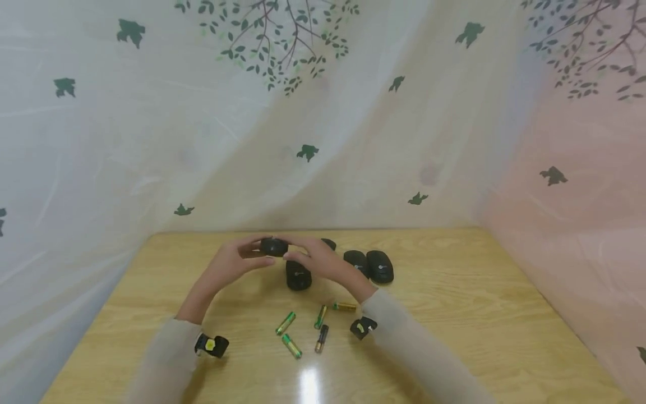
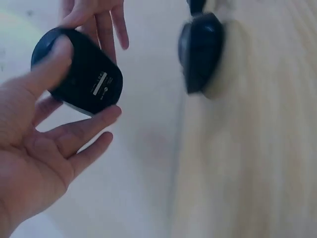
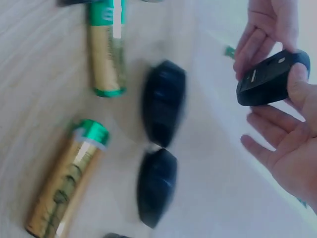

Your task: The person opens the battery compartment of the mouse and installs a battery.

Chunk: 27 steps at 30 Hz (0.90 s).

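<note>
A black computer mouse (image 1: 274,247) is held up above the table between both hands. My left hand (image 1: 229,266) grips one end of it, and in the left wrist view its thumb lies across the mouse's flat underside, where a white label shows. At the opposite end, my right hand (image 1: 323,261) pinches the mouse between thumb and fingers, as the right wrist view also shows. Just below the held mouse, a second black mouse (image 1: 299,276) rests on the table near the right hand.
Beyond the right forearm lie two black mice (image 1: 355,262) (image 1: 380,267) side by side, and another dark mouse (image 1: 330,244) is partly hidden behind the right hand. Several batteries (image 1: 291,346) are scattered on the wooden table (image 1: 454,314) between the forearms. A printed cloth (image 1: 242,140) hangs behind.
</note>
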{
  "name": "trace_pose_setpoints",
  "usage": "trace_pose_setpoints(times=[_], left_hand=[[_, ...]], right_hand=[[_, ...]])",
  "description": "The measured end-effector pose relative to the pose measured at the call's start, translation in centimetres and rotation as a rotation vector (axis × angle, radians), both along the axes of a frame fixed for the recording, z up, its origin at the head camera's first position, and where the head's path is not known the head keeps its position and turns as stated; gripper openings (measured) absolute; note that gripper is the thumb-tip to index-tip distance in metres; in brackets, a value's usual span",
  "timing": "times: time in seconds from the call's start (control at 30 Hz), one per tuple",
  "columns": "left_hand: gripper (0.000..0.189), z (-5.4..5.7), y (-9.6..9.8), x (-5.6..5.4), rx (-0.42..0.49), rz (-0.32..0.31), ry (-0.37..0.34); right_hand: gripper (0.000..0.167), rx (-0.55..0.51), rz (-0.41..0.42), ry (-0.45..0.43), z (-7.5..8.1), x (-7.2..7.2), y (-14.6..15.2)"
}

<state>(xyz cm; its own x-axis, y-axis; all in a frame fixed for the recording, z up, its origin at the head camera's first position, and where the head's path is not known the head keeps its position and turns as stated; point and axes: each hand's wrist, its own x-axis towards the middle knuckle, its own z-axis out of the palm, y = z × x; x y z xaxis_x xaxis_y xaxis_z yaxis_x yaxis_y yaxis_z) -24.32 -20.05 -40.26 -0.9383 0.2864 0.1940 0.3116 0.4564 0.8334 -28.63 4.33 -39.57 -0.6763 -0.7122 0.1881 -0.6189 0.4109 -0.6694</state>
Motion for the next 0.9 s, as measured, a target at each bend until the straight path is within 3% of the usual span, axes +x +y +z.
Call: trace_pose_setpoints(times=[0.17,0.3,0.53,0.7,0.9], left_hand=[[0.041,1.2,2.9,0.2,-0.140,0.074,0.182],[0.044,1.3,4.6,0.4,-0.196,0.105,0.223],[0.056,0.4,6.4,-0.1,-0.086,0.053,0.202],[0.058,-0.6,7.2,-0.6,0.007,-0.001,0.237],[0.052,-1.8,8.1,-1.2,0.163,-0.034,0.200]], right_hand=[[0.042,-0.181,-0.077,-0.008,0.6,0.3,1.5],[0.040,-0.287,-0.138,-0.061,0.7,0.8,2.3],[0.040,-0.438,-0.221,-0.103,0.3,1.1,3.0],[0.042,-0.479,-0.248,-0.125,-0.1,1.1,3.4],[0.040,-0.514,-0.262,-0.106,-0.7,0.9,3.1]])
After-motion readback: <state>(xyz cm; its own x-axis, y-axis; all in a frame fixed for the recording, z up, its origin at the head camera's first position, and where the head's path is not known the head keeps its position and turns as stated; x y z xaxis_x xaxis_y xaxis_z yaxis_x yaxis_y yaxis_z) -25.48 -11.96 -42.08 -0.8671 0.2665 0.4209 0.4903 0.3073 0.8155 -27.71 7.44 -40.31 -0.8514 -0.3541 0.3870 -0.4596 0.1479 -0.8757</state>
